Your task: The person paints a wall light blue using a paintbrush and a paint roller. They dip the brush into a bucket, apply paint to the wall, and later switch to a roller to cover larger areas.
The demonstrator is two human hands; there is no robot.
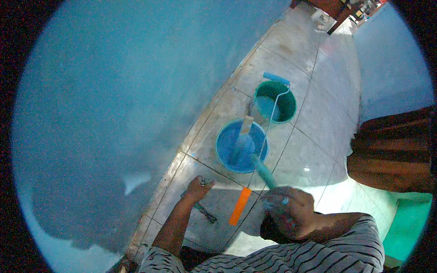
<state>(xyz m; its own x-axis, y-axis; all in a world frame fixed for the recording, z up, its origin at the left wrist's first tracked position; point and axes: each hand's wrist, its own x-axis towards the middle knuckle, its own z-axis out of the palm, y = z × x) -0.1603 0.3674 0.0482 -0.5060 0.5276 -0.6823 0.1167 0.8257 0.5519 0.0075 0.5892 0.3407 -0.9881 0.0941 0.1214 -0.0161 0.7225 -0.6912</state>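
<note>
My right hand (290, 211), stained with blue paint, is closed round a teal, paint-coated stick or handle (265, 173), whose far end reaches the near right rim of a bucket of blue paint (217, 145). Inside that bucket, a pale flat piece (247, 125) stands at the far rim. My left hand (199, 189) is to the left with curled fingers; whether it holds something is unclear. A dark, paint-stained tool (206, 213) shows beside my left forearm, partly hidden. A paint roller with a blue sleeve (276, 78) and orange handle (240, 206) extends across both buckets.
A green bucket (256, 102) with some light blue liquid stands just beyond the paint bucket on the tiled floor (307, 146). A blue wall (136, 85) runs along the left. Brown cloth (392, 150) hangs at the right, and wooden furniture (321, 6) stands at the far end.
</note>
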